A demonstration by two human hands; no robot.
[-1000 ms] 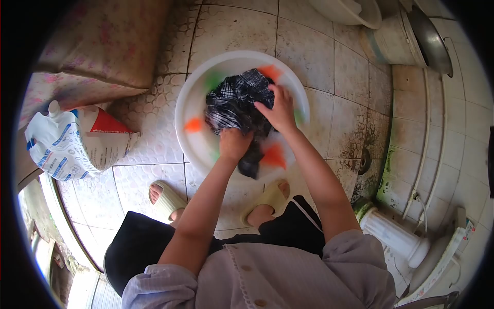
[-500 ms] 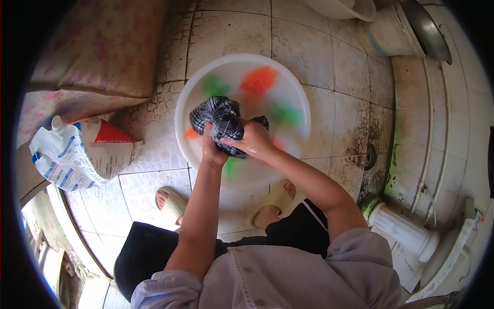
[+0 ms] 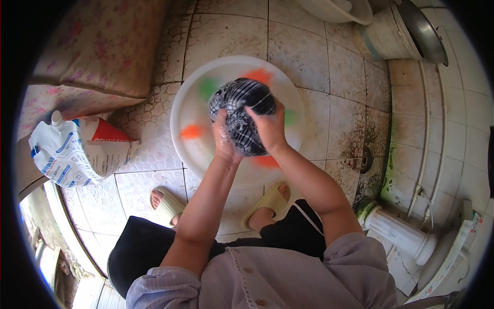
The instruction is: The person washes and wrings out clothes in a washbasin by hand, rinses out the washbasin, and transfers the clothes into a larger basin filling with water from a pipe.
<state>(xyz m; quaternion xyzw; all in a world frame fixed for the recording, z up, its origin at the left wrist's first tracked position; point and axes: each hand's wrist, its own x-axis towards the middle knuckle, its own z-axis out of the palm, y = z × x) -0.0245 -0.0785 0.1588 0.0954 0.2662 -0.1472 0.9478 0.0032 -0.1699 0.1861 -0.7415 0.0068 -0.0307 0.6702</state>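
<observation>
A wet, bunched-up black and white plaid cloth (image 3: 243, 116) is gripped between my two hands above a white basin (image 3: 180, 149). Whitish suds cling to its folds. My left hand (image 3: 224, 136) clasps its lower left side, thumb pointing up. On the right side my right hand (image 3: 270, 126) presses in, thumb lying across the front of the cloth. The fingertips of both hands are partly hidden behind the bundle. Orange and green patterns show on the basin's bottom, blurred through cloudy water.
At left stands a white and blue plastic pouch (image 3: 62, 152) beside a red and white bag (image 3: 108, 144). A flowered cover (image 3: 98, 51) hangs upper left. Upper right are another basin (image 3: 342, 11), a bucket (image 3: 386, 33) and a metal pan (image 3: 424, 31). A white pipe (image 3: 399, 229) lies lower right.
The cloth has moved slightly up and right and is spread into a wider bundle. My hands have drawn apart, now on opposite sides of it.
</observation>
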